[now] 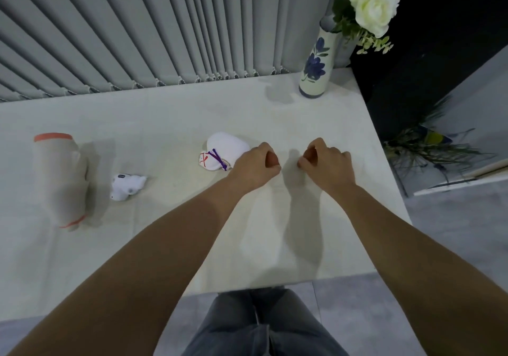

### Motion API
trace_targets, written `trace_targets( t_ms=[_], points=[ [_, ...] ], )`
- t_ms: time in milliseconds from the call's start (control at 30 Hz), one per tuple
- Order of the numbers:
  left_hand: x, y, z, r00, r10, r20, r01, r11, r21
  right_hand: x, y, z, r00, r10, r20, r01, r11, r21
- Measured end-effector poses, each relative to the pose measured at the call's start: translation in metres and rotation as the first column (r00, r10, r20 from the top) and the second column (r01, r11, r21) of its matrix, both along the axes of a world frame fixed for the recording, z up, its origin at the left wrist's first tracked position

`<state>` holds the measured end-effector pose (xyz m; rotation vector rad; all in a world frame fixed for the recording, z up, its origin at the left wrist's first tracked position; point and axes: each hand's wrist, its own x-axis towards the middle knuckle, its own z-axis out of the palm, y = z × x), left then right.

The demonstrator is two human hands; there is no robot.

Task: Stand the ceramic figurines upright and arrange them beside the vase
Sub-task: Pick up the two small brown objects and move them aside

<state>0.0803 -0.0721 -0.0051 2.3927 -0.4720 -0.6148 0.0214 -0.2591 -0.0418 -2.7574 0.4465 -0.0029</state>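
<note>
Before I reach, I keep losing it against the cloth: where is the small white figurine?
The small white figurine lies on its side at the table's left, right of the tall orange-trimmed figurine.

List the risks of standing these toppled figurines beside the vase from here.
1. The tall blue-flowered ceramic vase stands near the table's far right corner; placing pieces beside it might knock it off.
2. The round white figurine with purple cord lies on its side by the left hand and may roll when touched.
3. The small white figurine lies far left, needing a long carry.
</note>
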Motion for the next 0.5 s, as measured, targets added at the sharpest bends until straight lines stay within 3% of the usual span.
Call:
trace_targets(
  t_ms=[233,500],
  points=[
    [0.016,-0.007,-0.014,0.996,-0.078,0.039,0.071,0.984,0.165,-0.002,0.0,-0.009,0.996,0.072,0.049,-0.071,0.997,-0.034],
    [0.019,-0.003,-0.02,0.93,-0.244,0.274,0.172,0.95,0.26,-0.013,0.0,-0.014,0.987,0.124,0.099,-0.121,0.992,-0.033]
  ],
)
